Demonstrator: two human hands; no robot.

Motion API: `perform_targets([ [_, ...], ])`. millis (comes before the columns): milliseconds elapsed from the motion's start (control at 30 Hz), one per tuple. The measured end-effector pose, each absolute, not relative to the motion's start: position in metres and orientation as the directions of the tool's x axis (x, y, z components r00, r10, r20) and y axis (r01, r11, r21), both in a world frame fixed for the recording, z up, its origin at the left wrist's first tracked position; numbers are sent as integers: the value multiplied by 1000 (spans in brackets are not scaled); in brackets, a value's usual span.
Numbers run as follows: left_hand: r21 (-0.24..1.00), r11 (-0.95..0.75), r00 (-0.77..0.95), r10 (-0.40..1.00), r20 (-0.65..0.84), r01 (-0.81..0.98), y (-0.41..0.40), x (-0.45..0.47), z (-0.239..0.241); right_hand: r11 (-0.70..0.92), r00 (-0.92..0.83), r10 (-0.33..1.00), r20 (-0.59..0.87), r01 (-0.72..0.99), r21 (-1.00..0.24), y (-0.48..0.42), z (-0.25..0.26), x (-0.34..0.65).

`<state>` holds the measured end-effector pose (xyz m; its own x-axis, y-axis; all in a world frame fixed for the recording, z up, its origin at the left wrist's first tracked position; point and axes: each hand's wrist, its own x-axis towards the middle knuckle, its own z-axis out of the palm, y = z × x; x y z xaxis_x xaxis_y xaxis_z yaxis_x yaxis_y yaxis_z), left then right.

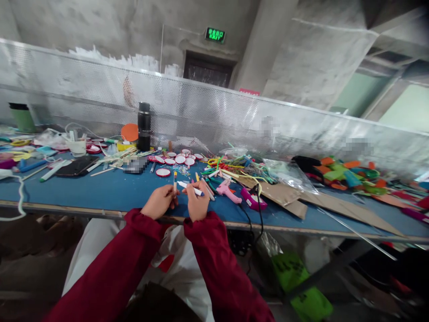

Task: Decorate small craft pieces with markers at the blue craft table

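Observation:
Both my hands rest at the near edge of a blue work table, in dark red sleeves. My left hand is closed round a thin wooden stick with an orange tip, held upright. My right hand is closed on a white marker pen that points left toward the stick. The pen's tip is close to the stick; I cannot tell if they touch. A pink glue gun lies just right of my right hand.
Craft clutter covers the table: red-and-white round lids, wooden sticks, a black phone, a black flask, coloured wires, cardboard pieces, a second glue gun. A perforated metal screen backs the table.

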<state>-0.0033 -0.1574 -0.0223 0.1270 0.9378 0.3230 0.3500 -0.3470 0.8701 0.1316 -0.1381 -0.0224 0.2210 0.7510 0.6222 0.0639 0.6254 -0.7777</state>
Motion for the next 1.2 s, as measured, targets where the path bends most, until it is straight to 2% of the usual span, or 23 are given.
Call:
perform_targets([
  [100,868,-353,128,936,329,349,-157,-4,-23,621,270,741,614,71,-781,-138,-22,132],
  [267,873,-353,132,935,328,336,-155,-4,-23,615,175,773,610,28,-788,-138,-22,132],
  [433,888,-360,131,933,336,287,-155,-3,-24,624,254,746,616,57,-779,-139,-21,132],
  [567,888,-363,130,932,340,283,-154,-3,-26,647,192,743,641,41,-761,-139,-21,132],
  [767,883,-376,139,926,351,281,-156,-4,-25,623,245,753,611,34,-782,-141,-20,132],
  [1200,920,-331,150,941,304,210,-158,-4,-23,639,199,751,630,19,-769,-141,-21,133],
])
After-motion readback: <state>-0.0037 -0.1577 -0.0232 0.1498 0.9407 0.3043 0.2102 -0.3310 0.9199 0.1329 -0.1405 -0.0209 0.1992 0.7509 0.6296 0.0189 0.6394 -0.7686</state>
